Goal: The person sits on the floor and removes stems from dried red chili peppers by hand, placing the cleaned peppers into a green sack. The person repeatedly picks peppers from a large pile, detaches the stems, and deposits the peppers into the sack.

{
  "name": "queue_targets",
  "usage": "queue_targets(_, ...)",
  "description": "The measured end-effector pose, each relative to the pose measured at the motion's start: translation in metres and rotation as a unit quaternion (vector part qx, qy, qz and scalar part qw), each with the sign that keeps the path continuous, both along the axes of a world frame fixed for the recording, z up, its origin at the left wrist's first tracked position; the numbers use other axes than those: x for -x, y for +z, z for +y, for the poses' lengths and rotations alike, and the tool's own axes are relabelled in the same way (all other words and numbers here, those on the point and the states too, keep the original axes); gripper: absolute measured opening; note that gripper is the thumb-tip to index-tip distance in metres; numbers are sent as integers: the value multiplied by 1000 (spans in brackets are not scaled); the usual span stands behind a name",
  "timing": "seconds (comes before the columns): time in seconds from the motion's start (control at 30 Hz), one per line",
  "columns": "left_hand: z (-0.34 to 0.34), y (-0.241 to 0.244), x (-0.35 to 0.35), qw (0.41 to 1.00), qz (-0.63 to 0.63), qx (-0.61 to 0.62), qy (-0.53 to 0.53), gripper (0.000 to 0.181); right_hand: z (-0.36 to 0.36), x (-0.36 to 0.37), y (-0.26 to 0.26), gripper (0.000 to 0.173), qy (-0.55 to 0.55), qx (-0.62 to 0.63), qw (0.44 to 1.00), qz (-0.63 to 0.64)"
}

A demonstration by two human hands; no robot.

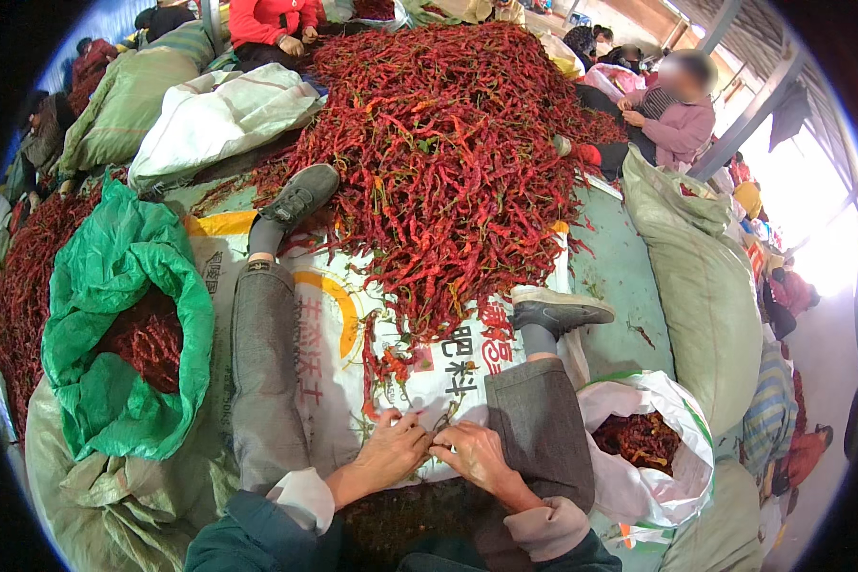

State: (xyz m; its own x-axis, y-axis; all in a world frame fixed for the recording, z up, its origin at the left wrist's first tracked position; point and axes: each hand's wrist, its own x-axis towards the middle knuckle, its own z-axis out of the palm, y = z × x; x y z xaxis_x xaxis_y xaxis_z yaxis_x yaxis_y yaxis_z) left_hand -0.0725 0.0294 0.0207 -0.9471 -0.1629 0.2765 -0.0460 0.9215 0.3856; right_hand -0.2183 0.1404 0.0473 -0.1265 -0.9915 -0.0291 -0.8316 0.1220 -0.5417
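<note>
My left hand and my right hand meet low between my legs, over a printed white woven sack spread flat. Their fingertips nearly touch, with thin stems about them; what they pinch is too small to tell. A few loose red chili peppers lie on the sack just beyond my left hand. Past them rises a large heap of red chili peppers with green stems, its near tip reaching between my shoes.
A green plastic sack of red peppers stands open at left. At right are a white sack holding darker peppers and a tall, full pale green sack. A person in pink and one in red sit beside the heap.
</note>
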Motion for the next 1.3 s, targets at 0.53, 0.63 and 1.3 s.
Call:
queue_targets(0.53,-15,-16,-11,953,61,-285,82,11,-18,-38,-21,11,-224,155,954,-123)
queue_targets(0.63,-22,0,-6,890,82,-418,164,12,-34,-40,-19,15,-329,144,898,-255)
queue_targets(1.3,-51,18,-12,906,119,-357,192,17,-68,7,-22,11,-87,-72,993,-27)
